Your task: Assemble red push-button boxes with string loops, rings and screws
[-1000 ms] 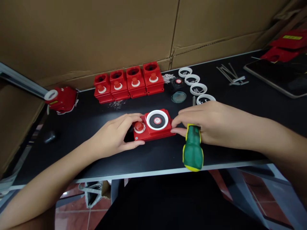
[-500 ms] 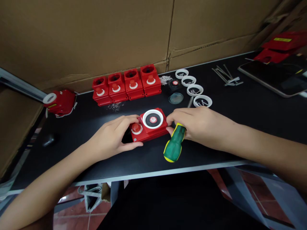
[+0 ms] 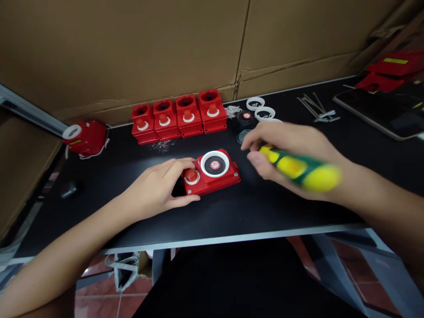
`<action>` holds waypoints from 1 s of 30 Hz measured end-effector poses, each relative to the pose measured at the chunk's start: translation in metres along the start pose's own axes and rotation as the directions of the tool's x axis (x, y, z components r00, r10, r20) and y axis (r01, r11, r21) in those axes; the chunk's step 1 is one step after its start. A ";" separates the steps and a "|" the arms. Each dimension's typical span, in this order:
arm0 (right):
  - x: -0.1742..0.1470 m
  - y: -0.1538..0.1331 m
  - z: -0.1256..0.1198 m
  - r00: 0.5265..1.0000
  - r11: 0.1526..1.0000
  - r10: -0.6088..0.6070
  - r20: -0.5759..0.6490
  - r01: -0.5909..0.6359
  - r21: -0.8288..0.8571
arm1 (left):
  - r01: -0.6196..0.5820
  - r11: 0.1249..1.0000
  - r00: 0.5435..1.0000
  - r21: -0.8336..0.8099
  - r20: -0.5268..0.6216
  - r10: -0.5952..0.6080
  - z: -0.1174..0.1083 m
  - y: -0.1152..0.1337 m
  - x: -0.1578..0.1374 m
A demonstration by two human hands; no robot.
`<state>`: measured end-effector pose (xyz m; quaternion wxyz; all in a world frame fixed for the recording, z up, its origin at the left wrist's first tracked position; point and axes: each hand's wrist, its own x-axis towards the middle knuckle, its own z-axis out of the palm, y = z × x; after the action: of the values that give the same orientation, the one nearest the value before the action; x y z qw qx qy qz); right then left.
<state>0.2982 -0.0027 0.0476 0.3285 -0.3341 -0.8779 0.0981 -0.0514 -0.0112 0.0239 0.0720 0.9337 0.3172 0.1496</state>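
On the black table lies a red alarm housing (image 3: 215,181) with a white ring (image 3: 202,164) around a black round insert and a red lamp dome (image 3: 191,175). My left hand (image 3: 165,183) grips its left end, thumb at the front edge and fingers at the back. To the right of the housing and apart from it, my right hand (image 3: 281,154) is closed around a green and yellow screwdriver (image 3: 298,167), whose handle is blurred by motion. The screwdriver's shaft is hidden by the hand.
Several red housings (image 3: 187,115) stand in a row at the back. White rings (image 3: 255,104) with small screws, a clear disc (image 3: 243,137) and long metal rods (image 3: 314,106) lie rightward. A phone-like device (image 3: 371,110) is far right; a red unit (image 3: 86,138) sits left.
My right hand has left the housing's right end and moved right and up. The screwdriver handle has swung from pointing down to pointing right. My left hand still grips the housing.
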 end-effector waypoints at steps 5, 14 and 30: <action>0.005 -0.003 -0.007 0.976 0.936 0.157 -0.153 -0.097 0.340 | -0.005 1.000 1.000 -0.001 0.005 0.005 -0.001 -0.002 0.001; 0.004 -0.011 -0.001 0.968 0.825 0.232 -0.098 -0.142 0.547 | -0.015 1.000 1.000 -0.009 0.002 0.016 -0.002 -0.003 0.000; 0.008 -0.009 -0.010 0.998 0.945 0.050 -0.040 -0.034 0.325 | -0.020 0.999 1.000 -0.024 0.010 0.021 -0.003 -0.005 0.001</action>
<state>0.2955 -0.0052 0.0625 0.3977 -0.2964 -0.8345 0.2401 -0.0546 -0.0069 0.0256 0.0833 0.9367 0.3054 0.1494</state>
